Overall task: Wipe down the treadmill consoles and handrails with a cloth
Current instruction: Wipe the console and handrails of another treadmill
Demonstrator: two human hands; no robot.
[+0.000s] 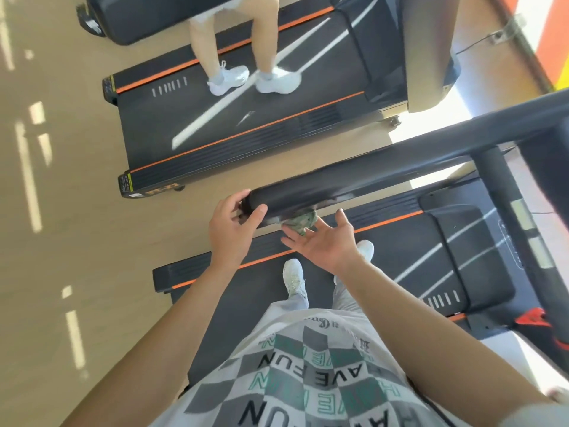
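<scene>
I stand on a treadmill and look down at its black padded handrail [338, 186], which runs from lower left to upper right. My left hand [229, 229] grips the rail's near end, thumb on the side and fingers curled round the tip. A bunched pale green cloth [303, 221] sits against the rail's underside just right of that hand. My right hand [323, 241] is below the cloth, palm up with fingers spread, its fingertips at the cloth's lower edge. Whether the fingers touch the cloth is unclear.
The treadmill belt [400, 251] with orange side stripes lies under my white shoes. A black upright post [508, 195] rises at right. On the neighbouring treadmill [246, 124] another person's legs and white shoes [252, 78] stand. Tan floor lies to the left.
</scene>
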